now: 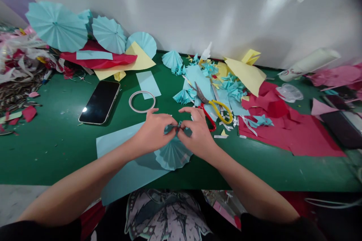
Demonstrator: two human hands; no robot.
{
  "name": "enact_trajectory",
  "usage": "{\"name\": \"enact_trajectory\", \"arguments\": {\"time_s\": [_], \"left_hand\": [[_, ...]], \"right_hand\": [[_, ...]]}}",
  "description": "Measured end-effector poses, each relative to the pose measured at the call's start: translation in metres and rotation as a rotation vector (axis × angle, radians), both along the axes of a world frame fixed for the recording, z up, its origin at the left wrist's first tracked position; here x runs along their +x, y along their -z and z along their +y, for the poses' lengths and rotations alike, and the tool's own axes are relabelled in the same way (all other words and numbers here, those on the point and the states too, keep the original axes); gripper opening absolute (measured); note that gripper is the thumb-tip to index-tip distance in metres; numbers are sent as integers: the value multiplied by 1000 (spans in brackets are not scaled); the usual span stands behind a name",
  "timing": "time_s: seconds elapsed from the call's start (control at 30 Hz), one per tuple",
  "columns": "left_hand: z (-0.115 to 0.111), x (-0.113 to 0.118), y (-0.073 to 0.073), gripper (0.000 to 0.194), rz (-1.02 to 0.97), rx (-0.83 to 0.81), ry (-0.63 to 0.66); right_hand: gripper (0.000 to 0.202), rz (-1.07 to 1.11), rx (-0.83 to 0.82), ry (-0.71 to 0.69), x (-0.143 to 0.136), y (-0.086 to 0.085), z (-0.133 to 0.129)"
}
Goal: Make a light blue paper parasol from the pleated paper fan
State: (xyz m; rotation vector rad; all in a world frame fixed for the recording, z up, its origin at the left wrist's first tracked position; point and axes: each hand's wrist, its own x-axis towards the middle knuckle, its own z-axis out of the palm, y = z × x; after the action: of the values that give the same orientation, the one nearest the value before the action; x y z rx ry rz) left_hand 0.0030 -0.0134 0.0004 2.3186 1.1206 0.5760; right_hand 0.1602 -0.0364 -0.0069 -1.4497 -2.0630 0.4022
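Left hand (154,132) and right hand (198,132) both pinch paper fan (173,153) top, fingertips meeting; scissors (210,106) at 2 o'clock.

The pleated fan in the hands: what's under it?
Under the fan lies a light blue sheet on the green table. The hands and fan cover part of the sheet; anything beneath stays hidden.

You've got a pale blue pleated paper fan (173,154) spread in a half-circle, its folds fanning toward you. Its gathered tip (pinched at the top) sits over a flat blue paper sheet (124,165) on the green table (56,150).
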Motion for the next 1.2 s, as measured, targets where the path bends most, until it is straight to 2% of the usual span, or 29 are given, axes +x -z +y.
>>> {"name": "enact_trajectory", "arguments": {"time_s": [0.33,0.57,1.2], "left_hand": [[1,0,-2,16,31,-47,46],[4,-1,-4,16,-6,6,19],[1,0,-6,15,-57,-17,-3]], "right_hand": [[21,17,10,-10,0,1,0],[18,34,45,-9,2,-1,1],[17,32,56,15,1,0,0]]}}
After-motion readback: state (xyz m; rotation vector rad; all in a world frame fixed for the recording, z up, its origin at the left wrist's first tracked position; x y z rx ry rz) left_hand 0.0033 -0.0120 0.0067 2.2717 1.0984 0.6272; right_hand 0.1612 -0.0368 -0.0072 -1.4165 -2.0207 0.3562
